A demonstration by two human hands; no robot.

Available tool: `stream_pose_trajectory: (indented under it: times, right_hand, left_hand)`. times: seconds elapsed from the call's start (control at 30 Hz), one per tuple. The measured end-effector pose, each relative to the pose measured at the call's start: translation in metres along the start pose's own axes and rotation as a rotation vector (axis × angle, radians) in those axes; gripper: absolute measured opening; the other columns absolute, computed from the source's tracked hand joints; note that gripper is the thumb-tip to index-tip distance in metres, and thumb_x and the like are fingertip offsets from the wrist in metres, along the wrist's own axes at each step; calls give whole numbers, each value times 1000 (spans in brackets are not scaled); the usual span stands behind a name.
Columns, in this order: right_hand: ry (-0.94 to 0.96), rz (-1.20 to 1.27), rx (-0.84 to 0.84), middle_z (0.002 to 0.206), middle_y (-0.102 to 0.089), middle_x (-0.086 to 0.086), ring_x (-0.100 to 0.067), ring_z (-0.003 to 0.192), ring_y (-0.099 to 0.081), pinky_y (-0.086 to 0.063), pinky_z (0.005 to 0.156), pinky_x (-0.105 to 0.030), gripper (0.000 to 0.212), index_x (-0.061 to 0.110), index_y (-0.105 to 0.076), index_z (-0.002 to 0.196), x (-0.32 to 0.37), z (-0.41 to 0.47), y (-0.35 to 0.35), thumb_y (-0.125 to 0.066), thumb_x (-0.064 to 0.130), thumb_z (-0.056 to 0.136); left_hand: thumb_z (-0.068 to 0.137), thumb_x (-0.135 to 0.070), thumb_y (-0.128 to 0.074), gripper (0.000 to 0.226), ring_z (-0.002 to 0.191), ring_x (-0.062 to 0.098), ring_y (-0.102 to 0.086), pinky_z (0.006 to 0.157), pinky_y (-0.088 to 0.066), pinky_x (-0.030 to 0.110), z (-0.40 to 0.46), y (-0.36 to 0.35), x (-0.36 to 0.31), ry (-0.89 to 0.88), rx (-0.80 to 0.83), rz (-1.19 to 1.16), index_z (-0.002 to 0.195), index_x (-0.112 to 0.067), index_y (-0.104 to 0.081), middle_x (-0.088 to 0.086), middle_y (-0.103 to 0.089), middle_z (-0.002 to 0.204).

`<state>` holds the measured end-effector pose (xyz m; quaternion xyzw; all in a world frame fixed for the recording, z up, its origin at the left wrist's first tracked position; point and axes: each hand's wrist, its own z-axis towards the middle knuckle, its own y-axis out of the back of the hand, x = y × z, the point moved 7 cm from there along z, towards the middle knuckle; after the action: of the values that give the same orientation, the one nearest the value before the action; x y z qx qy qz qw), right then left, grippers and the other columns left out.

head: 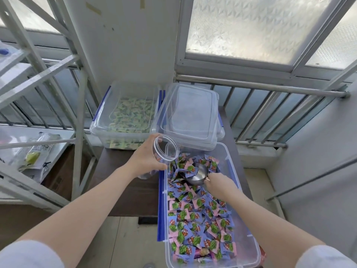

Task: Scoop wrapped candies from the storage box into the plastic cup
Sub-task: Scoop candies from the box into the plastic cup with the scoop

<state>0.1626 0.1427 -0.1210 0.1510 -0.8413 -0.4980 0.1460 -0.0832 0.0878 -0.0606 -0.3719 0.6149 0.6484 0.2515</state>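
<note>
A clear storage box (243,215) with blue side clips holds several purple-and-pink wrapped candies (197,215). My left hand (145,158) grips a clear plastic cup (165,149), tilted with its open mouth facing up and right, at the box's far left corner. The cup looks empty. My right hand (217,183) holds the handle of a metal scoop (198,176) that lies among the candies at the far end of the box. One candy rests against the scoop's rim.
Behind stand a clear bin of green-wrapped candies (131,115) and a stack of clear lids (190,115) on a dark table (125,190). A white metal shelf frame (38,78) stands left. A railing (270,105) and frosted windows lie behind.
</note>
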Motion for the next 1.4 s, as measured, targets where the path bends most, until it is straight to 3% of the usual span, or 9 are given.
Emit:
stream_pose_trajectory:
  times: [0.13, 0.43, 0.57, 0.67, 0.9, 0.97, 1.17, 1.3, 1.4]
  right_hand:
    - [7, 112, -113, 80, -57, -4, -29, 77, -60, -43, 64, -34, 27, 13, -50, 84, -6, -6, 4, -35, 31, 97]
    - [65, 251, -214, 84, -67, -5, -25, 75, -62, -45, 60, -34, 27, 17, -52, 90, -4, -19, 0, -35, 37, 99]
    - [94, 284, -249, 79, -66, -6, -27, 72, -61, -44, 59, -34, 28, 14, -52, 88, 0, -24, 8, -38, 35, 99]
    - [88, 338, -263, 75, -63, -7, -29, 70, -59, -41, 57, -35, 27, 12, -49, 82, -10, -32, 15, -40, 32, 98]
    - [137, 338, -375, 62, -56, -1, -24, 61, -51, -36, 55, -35, 29, 18, -46, 66, -39, -55, 81, -47, 26, 94]
    - [207, 345, -372, 55, -47, 5, -19, 56, -43, -32, 55, -33, 31, 20, -44, 63, -38, -61, 107, -50, 24, 93]
    - [361, -5, -238, 55, -44, -2, -22, 56, -39, -35, 56, -33, 35, 4, -54, 70, 4, -78, 163, -51, 32, 91]
    - [361, -213, -218, 61, -53, -6, -24, 56, -45, -39, 54, -33, 35, 7, -58, 68, 37, -81, 181, -49, 34, 89]
    - [363, -298, -222, 58, -51, -4, -21, 51, -40, -32, 49, -27, 33, 10, -55, 63, 55, -84, 191, -50, 31, 89]
  left_hand:
    - [58, -18, -83, 93, 107, 13, -55, 80, -49, 29, -1, 1, -1, -13, -4, -10, 134, -33, -32, -12, -46, 127]
    - [58, -15, -85, 94, 115, 5, -45, 89, -37, 25, -12, 0, -5, -13, 8, -35, 125, -44, -26, -11, -47, 123]
    - [58, -14, -85, 95, 107, 19, -57, 76, -40, 15, -15, 3, -9, -15, -5, -27, 135, -33, -32, -6, -48, 132]
    - [59, -13, -84, 95, 104, 17, -56, 72, -36, 5, -19, 6, -15, -18, -17, -35, 136, -32, -31, -6, -47, 132]
    - [59, -11, -83, 90, 104, 16, -54, 85, -42, 30, -29, 9, -29, -39, -67, -43, 131, -33, -33, -6, -50, 125]
    - [60, -10, -83, 88, 105, 13, -51, 87, -40, 29, -30, 4, -37, -51, -51, -36, 130, -29, -34, -7, -49, 123]
    - [55, -14, -83, 93, 113, 16, -52, 91, -40, 30, -26, -6, -56, -106, 19, -26, 134, -22, -34, -2, -52, 124]
    - [56, -8, -85, 93, 113, 16, -52, 93, -40, 31, -29, -9, -61, -138, 52, 3, 133, -22, -34, -3, -51, 121]
    - [56, -6, -85, 94, 110, 17, -54, 92, -42, 30, -34, -7, -57, -128, 41, -2, 134, -21, -33, -2, -52, 120]
